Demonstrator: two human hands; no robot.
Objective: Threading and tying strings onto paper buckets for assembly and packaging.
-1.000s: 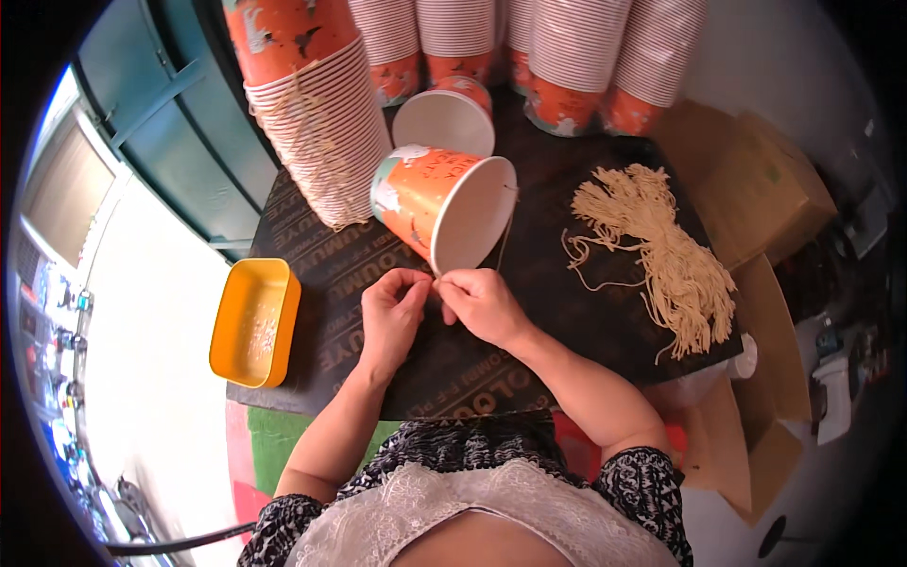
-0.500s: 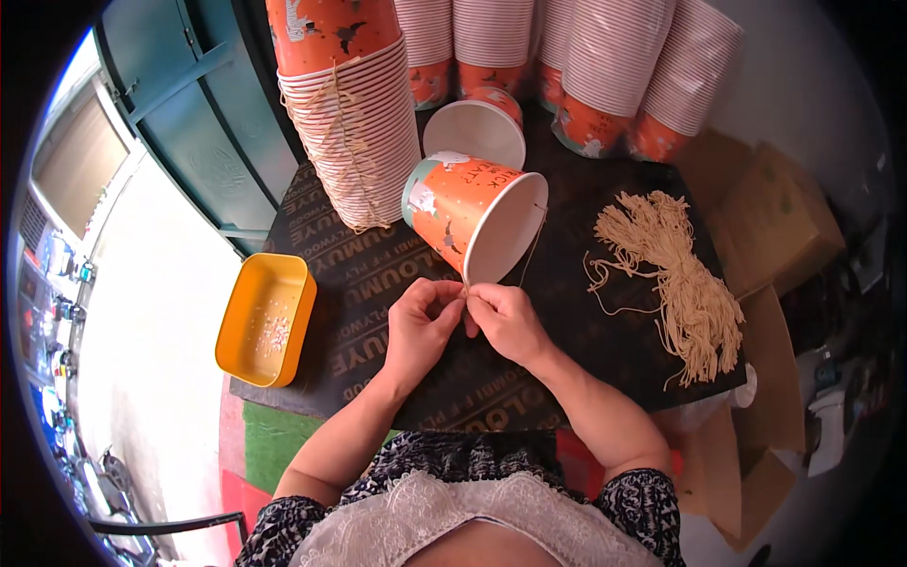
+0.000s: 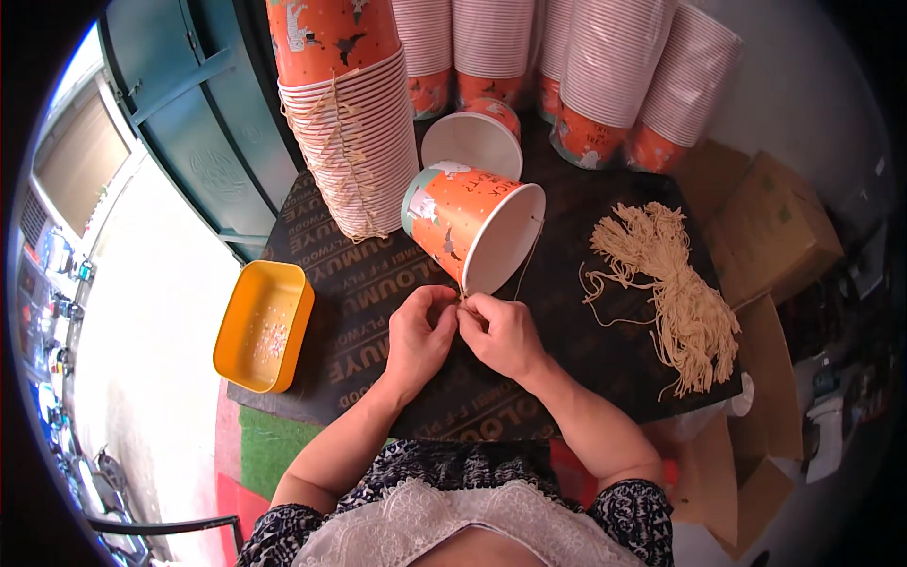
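Note:
An orange paper bucket (image 3: 452, 222) with a white inside lies tilted on the dark table, its mouth facing right and toward me. A thin tan string (image 3: 531, 260) runs from a hole in the right of its rim. Just below the rim's near edge, my left hand (image 3: 420, 331) pinches the string with thumb and finger. My right hand (image 3: 499, 331) is closed against it, fingertips meeting the left ones on the same string. The knot itself is too small to make out. Behind the bucket, another bucket (image 3: 472, 144) lies on its side.
A tall stack of strung buckets (image 3: 354, 151) stands at the far left of the table (image 3: 350, 378). Several bagged bucket stacks (image 3: 605, 66) line the back. To the left sits a yellow tray (image 3: 260, 326) with small bits; a bundle of tan strings (image 3: 666, 293) lies right. Cardboard boxes (image 3: 779, 227) stand beyond.
The view has tilted slightly, so the table sits a little lower. My right fingers have curled in more, close to the left fingertips; both hands stay at the bucket's rim.

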